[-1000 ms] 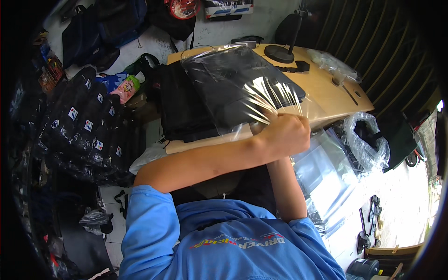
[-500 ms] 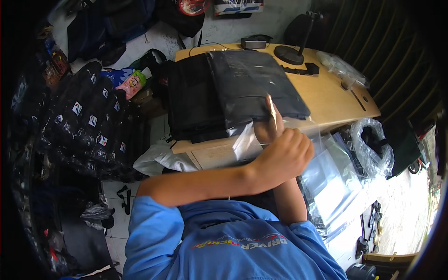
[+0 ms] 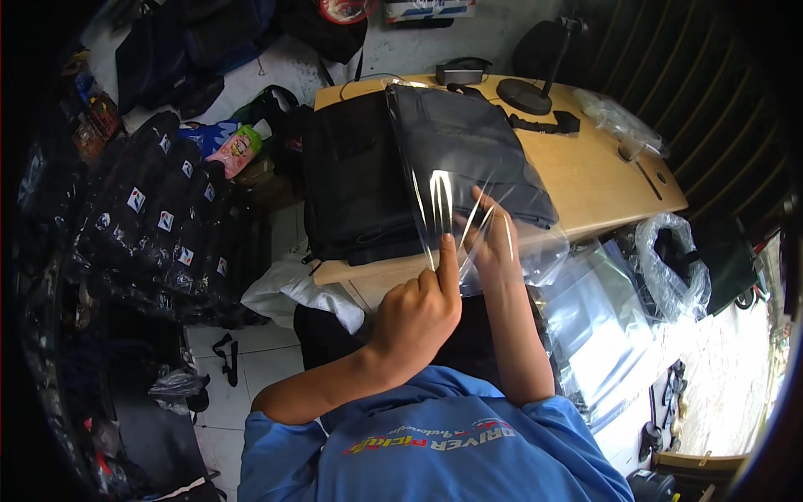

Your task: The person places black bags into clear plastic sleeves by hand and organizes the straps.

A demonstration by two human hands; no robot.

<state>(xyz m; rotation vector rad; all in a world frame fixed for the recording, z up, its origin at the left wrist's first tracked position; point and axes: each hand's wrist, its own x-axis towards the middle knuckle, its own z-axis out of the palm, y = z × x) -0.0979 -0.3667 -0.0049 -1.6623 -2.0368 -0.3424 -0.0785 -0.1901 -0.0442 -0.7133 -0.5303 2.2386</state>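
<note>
A folded black bag [image 3: 447, 125] lies inside a clear plastic bag [image 3: 439, 191] on the wooden table, its mouth toward me. My left hand [image 3: 418, 314] is at the plastic's near edge; its fingers are curled on the film, with one digit pointing up along it. Under or inside the film, my right hand [image 3: 498, 234] reaches toward the black bag's near edge, fingers stretched out and apart. Glare on the plastic partly hides those fingertips. To the left, partly beneath the wrapped one, lies another black bag [image 3: 355, 167].
A stand with a round base [image 3: 524, 96], a black strap [image 3: 548, 124] and a small dark box [image 3: 460, 74] occupy the wooden table [image 3: 585, 184]. Clear plastic sheets [image 3: 598, 309] hang at the right. Wrapped black bags [image 3: 150, 201] are stacked at the left, near a white sack [image 3: 293, 289].
My left hand has come back from across my right wrist to the left, nearer my body. The plastic's mouth is now spread over my right hand, and the wrapped bag has shifted slightly.
</note>
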